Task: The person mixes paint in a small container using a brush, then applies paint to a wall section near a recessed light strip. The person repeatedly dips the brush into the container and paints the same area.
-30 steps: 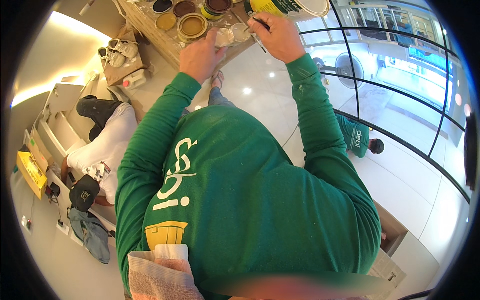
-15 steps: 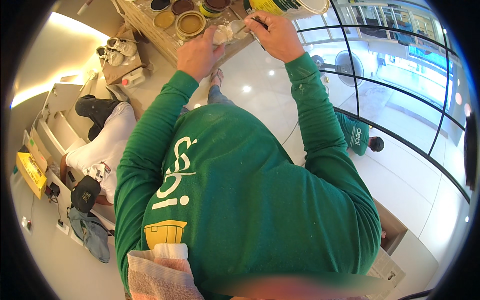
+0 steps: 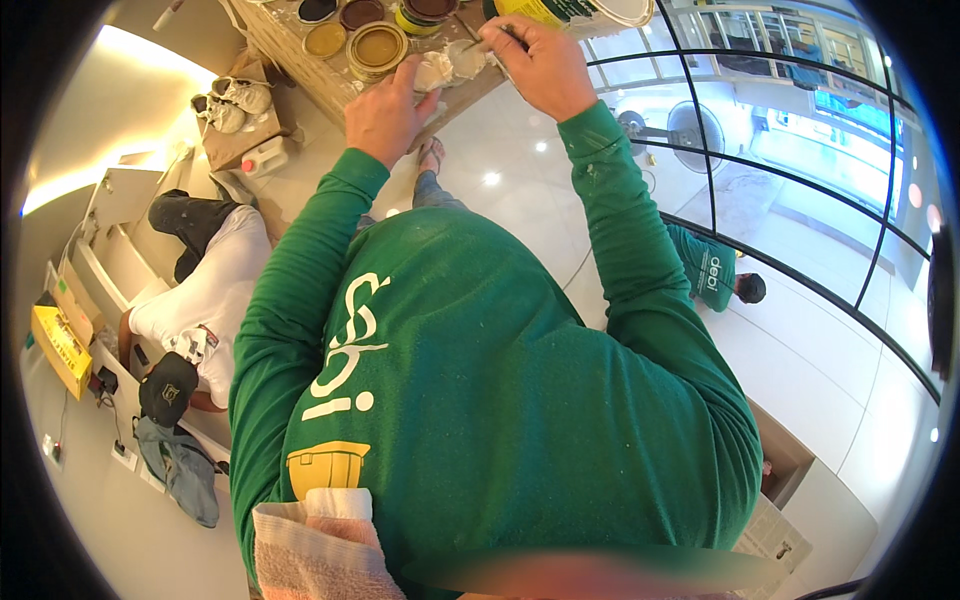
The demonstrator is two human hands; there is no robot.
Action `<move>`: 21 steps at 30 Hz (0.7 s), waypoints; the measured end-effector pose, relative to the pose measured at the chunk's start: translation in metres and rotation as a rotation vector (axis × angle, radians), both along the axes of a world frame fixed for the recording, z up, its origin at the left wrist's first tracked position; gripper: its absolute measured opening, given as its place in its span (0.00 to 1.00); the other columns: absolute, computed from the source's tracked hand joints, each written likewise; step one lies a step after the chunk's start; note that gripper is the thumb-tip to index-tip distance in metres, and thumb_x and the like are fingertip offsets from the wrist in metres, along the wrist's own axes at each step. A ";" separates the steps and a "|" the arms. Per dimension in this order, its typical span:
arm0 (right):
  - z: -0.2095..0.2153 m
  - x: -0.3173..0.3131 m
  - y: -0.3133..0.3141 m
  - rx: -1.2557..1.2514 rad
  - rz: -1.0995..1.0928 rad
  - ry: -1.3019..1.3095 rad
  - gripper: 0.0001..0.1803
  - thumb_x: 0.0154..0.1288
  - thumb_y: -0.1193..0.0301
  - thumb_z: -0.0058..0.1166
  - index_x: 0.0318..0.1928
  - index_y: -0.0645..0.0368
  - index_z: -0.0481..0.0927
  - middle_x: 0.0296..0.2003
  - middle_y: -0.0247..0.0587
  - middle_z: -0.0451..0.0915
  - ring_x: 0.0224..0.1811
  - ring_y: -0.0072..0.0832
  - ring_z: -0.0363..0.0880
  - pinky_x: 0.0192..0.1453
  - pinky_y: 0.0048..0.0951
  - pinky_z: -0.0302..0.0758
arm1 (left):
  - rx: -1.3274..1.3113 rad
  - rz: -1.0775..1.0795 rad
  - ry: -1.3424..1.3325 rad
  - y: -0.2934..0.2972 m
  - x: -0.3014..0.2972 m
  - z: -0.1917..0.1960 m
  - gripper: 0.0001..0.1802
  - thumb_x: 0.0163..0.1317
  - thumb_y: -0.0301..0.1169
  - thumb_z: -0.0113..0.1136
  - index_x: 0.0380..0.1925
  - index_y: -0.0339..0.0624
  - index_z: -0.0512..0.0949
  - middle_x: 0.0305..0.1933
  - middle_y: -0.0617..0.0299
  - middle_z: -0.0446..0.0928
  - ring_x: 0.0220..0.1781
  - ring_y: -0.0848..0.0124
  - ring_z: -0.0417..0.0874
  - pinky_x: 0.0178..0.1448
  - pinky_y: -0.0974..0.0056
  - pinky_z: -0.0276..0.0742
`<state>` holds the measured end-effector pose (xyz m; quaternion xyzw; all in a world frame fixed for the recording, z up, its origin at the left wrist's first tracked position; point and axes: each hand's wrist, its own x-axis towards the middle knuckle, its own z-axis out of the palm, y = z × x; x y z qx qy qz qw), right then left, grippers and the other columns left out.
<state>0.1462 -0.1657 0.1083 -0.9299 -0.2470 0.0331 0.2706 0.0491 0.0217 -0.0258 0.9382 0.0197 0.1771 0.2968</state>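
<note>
At the near edge of the paint-spattered wooden table [image 3: 285, 45], my left hand [image 3: 385, 115] is closed on a whitish, paste-smeared lump [image 3: 435, 72]; I cannot make out its kind. A paler whitish part [image 3: 466, 58] lies beside it, toward my right hand. My right hand [image 3: 545, 68] pinches a thin dark tool [image 3: 513, 37], whose end points at that pale part; its type is mostly hidden by the fingers. Just beyond my left hand stands an open can of yellow-brown paint [image 3: 377, 47].
More open paint cans [image 3: 425, 12] and a big yellow-green tub [image 3: 560, 10] stand on the table. On the left, a person in white [image 3: 215, 290] crouches by drawers. Shoes [image 3: 240, 97] rest on a box. Right, beyond a black-framed glass partition [image 3: 712, 150], is a fan [image 3: 695, 135].
Both hands have shifted slightly left, the right one also turning a little. The dark tool in my right hand shows less than before. Both hands keep their hold.
</note>
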 end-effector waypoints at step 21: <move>-0.002 0.009 0.003 -0.010 0.050 0.002 0.15 0.79 0.58 0.57 0.50 0.55 0.88 0.35 0.35 0.90 0.35 0.30 0.85 0.43 0.32 0.80 | 0.043 -0.010 0.058 0.001 0.002 0.003 0.33 0.67 0.54 0.68 0.68 0.53 0.75 0.30 0.56 0.88 0.31 0.55 0.90 0.33 0.51 0.84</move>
